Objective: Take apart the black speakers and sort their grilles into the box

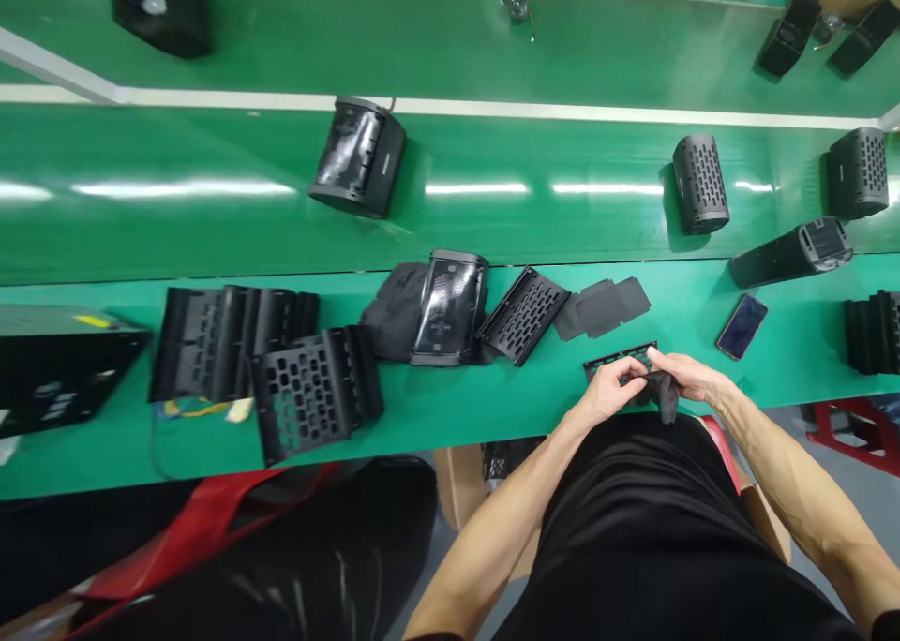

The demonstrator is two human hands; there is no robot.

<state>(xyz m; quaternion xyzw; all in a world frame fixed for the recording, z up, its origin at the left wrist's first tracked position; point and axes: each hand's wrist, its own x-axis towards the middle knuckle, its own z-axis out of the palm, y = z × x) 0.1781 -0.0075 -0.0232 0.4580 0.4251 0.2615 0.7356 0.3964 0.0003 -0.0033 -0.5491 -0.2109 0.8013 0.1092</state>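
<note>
Close to the bench's front edge, my two hands meet over a piece of thin dark cloth. My left hand is closed, its fingertips pinching the cloth's left end. From the other side my right hand grips the same cloth, which hangs crumpled below the fingers. Just behind them lies a black perforated grille panel, partly covered by my hands. Thin dark grey sheets are fanned out farther back, beside another black grille panel.
Left along the green bench stand a glossy black speaker housing, a heap of dark cloth and stacked grille panels. A phone lies right. Assembled speakers stand behind. A person's dark-clothed leg is at lower left.
</note>
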